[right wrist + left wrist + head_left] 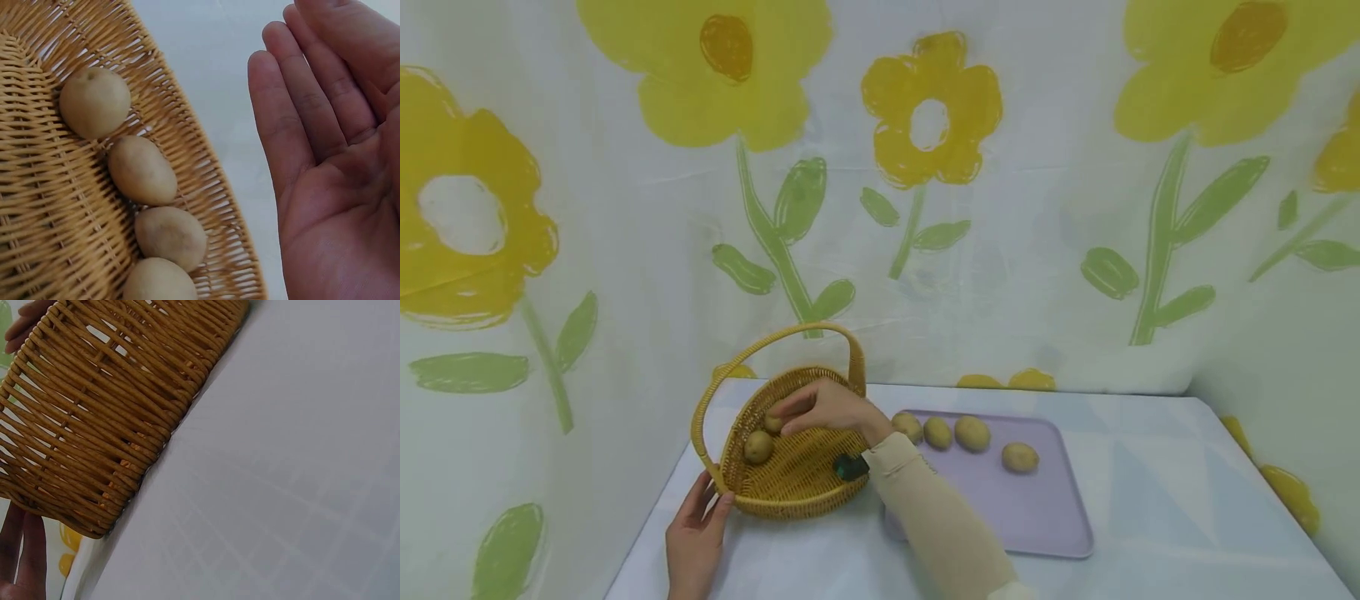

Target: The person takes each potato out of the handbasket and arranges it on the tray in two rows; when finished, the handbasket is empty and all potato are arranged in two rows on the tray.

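A wicker basket (797, 504) with a tall arched handle stands at the left of the table. My left hand (695, 533) holds its near left rim beside the handle's foot; in the left wrist view its fingers (30, 556) touch the basket's edge. Over the basket reaches my right hand (831, 408), close to a potato (772, 421) at the far left side. Another potato (758, 447) lies just nearer. From the right wrist, several potatoes (95, 103) show lined along the basket wall, and the right palm (337, 187) holds nothing, its fingers extended.
To the basket's right lies a lilac tray (1030, 517) with several potatoes (973, 433) along its far part. A small dark object (850, 467) shows by the right wrist. Flower-printed cloth (1015, 317) hangs behind the table (1150, 533).
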Demonstrator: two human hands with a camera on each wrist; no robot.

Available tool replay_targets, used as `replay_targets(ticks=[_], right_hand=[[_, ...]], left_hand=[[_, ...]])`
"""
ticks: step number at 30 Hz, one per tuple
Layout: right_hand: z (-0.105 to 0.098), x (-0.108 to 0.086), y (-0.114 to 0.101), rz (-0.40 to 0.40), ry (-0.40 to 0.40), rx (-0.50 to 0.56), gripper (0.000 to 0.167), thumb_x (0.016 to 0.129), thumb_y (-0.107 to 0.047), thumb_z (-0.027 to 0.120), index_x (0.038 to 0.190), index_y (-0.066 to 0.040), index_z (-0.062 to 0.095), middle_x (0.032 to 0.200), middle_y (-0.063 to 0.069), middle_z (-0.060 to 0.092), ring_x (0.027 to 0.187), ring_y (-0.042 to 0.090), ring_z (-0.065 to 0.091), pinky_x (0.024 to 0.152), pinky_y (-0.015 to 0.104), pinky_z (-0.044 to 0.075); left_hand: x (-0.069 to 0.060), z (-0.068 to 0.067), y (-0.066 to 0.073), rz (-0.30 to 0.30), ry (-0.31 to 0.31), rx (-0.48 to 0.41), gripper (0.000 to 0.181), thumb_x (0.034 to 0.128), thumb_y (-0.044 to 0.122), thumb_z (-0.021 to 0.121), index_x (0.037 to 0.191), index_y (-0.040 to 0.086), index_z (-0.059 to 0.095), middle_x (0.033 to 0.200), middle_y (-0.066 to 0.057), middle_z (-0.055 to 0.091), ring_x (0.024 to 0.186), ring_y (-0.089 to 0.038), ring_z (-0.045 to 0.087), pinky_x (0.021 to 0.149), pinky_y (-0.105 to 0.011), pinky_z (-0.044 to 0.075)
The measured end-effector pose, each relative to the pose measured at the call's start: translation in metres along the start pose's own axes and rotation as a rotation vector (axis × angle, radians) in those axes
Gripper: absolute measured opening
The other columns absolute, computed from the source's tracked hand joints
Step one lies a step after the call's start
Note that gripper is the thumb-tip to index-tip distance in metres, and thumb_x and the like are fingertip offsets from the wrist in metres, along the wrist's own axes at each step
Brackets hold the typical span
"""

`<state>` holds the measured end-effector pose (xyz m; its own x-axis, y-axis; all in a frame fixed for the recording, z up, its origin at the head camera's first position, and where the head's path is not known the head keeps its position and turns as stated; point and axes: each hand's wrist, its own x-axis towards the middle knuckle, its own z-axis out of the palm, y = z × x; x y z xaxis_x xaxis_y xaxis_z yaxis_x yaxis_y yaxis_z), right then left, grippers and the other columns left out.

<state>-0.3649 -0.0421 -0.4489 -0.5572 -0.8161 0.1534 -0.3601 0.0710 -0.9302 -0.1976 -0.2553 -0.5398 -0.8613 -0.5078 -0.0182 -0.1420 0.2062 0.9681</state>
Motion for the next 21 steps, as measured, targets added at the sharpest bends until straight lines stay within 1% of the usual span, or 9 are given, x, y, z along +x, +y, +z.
replay_targets(ticks=[4,6,8,11,14,18,21], right_hand=[[0.004,0.008,0.003,0.019,-0.005,0.005,0.037,0.089,-0.010,0.079,0.125,-0.002,0.073,0.128,0.017,0.071,0.121,0.037,0.066,0.094,0.017,0.061],[0.004,0.010,0.004,0.040,0.006,-0.003,0.036,0.089,-0.011,0.079,0.124,-0.005,0.074,0.126,0.013,0.072,0.117,0.029,0.070,0.093,0.018,0.062],[0.007,0.010,0.005,0.051,0.008,0.000,0.036,0.089,-0.011,0.079,0.124,-0.006,0.074,0.126,0.010,0.073,0.113,0.020,0.072,0.093,0.019,0.062],[0.008,0.012,0.005,0.061,0.001,-0.023,0.036,0.089,-0.012,0.079,0.125,-0.007,0.074,0.127,0.005,0.074,0.106,0.006,0.072,0.092,0.019,0.062],[0.010,0.015,0.004,0.061,-0.005,-0.044,0.037,0.089,-0.013,0.079,0.125,-0.008,0.073,0.127,0.003,0.074,0.104,-0.001,0.070,0.092,0.018,0.062],[0.013,0.021,0.006,0.045,-0.012,-0.054,0.036,0.090,-0.012,0.078,0.125,-0.005,0.073,0.126,0.006,0.074,0.107,0.003,0.070,0.091,0.017,0.062],[0.016,0.026,0.009,0.034,-0.014,-0.049,0.035,0.091,-0.010,0.077,0.125,-0.004,0.073,0.125,0.009,0.074,0.110,0.011,0.072,0.090,0.018,0.063]], left_hand=[[0.001,0.001,0.000,-0.008,0.013,-0.001,0.068,0.0996,0.029,0.068,0.158,0.011,0.039,0.160,-0.013,0.043,0.145,-0.039,0.043,0.086,0.011,0.042],[0.003,0.002,0.001,-0.008,0.013,-0.006,0.067,0.0993,0.028,0.069,0.157,0.012,0.039,0.160,-0.013,0.044,0.144,-0.038,0.044,0.087,0.010,0.043],[0.002,0.002,0.001,-0.003,0.008,-0.004,0.067,0.0993,0.029,0.069,0.157,0.012,0.039,0.160,-0.013,0.044,0.144,-0.038,0.044,0.087,0.010,0.043],[0.001,0.001,0.002,0.021,-0.004,0.010,0.069,0.0997,0.031,0.068,0.158,0.010,0.038,0.161,-0.013,0.043,0.144,-0.039,0.044,0.088,0.011,0.041],[0.000,-0.001,0.001,0.040,-0.019,0.014,0.070,0.1003,0.032,0.067,0.158,0.009,0.036,0.162,-0.014,0.041,0.144,-0.040,0.043,0.088,0.011,0.040],[0.000,-0.001,0.002,0.030,-0.022,0.008,0.070,0.1005,0.031,0.067,0.159,0.010,0.035,0.163,-0.013,0.039,0.145,-0.040,0.042,0.087,0.011,0.040],[0.000,0.000,0.002,0.025,-0.011,0.013,0.069,0.1006,0.030,0.067,0.159,0.010,0.036,0.161,-0.013,0.042,0.145,-0.039,0.043,0.087,0.011,0.041]])
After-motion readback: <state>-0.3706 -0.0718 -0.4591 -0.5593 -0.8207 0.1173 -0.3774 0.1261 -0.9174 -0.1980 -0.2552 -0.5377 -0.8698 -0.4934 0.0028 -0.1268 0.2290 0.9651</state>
